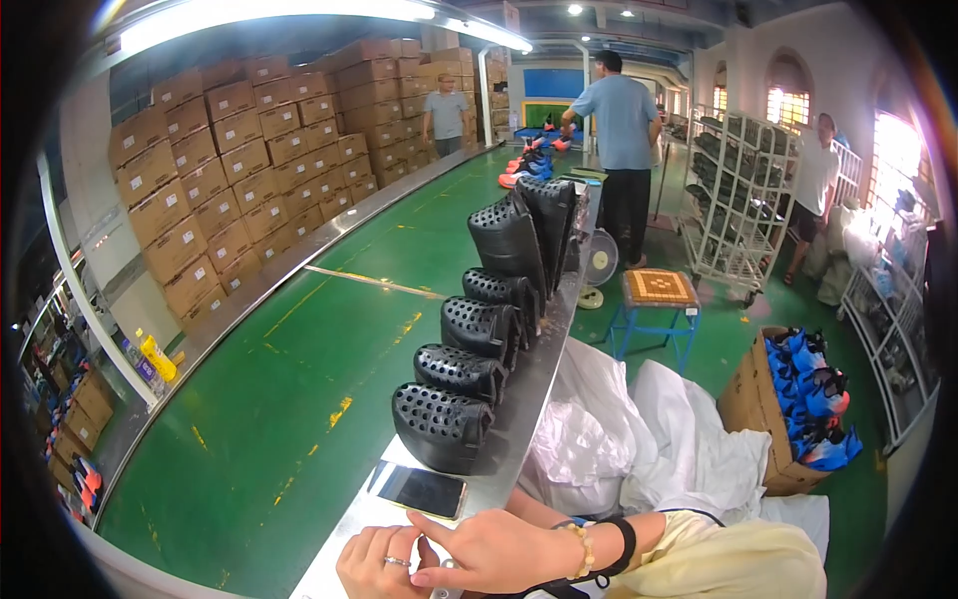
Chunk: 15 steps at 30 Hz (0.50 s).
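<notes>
At the metal ledge's near end, my left hand [382,562] wears a ring and has curled fingers; what lies inside them, if anything, is hidden. My right hand [489,547], with a beaded bracelet and a black band at the wrist, reaches across against it. Its thumb and a finger are stretched out and apart, with nothing visible between them. Just beyond my hands lies a dark-screened smartphone [419,488]. Behind that, several black perforated clogs [439,427] stand in a row along the metal ledge [519,424]. Taller black clogs [504,238] rise at the row's far end.
A green conveyor belt [249,419] runs left of the clogs. White sacks [679,429], a carton of blue shoes [743,419] and a blue-legged stool [659,290] stand to the right. A person [624,130] stands beyond, near a wheeled rack [733,200]. Stacked cartons [239,170] line the left.
</notes>
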### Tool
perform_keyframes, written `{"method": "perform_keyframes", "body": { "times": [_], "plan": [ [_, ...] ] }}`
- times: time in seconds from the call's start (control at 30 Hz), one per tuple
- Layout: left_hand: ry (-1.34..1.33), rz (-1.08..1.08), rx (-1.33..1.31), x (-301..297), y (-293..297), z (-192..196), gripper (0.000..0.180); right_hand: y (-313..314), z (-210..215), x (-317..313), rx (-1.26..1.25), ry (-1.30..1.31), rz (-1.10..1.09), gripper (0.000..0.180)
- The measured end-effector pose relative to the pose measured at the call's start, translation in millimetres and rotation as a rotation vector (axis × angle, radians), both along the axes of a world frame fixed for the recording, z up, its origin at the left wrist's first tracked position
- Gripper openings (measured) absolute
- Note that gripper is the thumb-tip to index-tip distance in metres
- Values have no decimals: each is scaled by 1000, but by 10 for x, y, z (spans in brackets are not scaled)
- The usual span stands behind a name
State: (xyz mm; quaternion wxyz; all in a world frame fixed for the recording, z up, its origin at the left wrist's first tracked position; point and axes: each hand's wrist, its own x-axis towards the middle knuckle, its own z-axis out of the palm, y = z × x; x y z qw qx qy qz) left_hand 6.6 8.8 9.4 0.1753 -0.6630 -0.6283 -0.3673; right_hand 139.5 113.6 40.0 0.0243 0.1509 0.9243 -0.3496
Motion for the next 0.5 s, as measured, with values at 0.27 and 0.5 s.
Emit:
{"method": "perform_keyframes", "body": {
  "times": [0.27,0.5],
  "plan": [
    [-46,-34,-68,-248,-174,-149,30,-111,-340,-225,135,342,59,60],
    [-49,-49,16,-233,-173,-209,23,-216,-254,-151,41,347,42,63]
  ]
}}
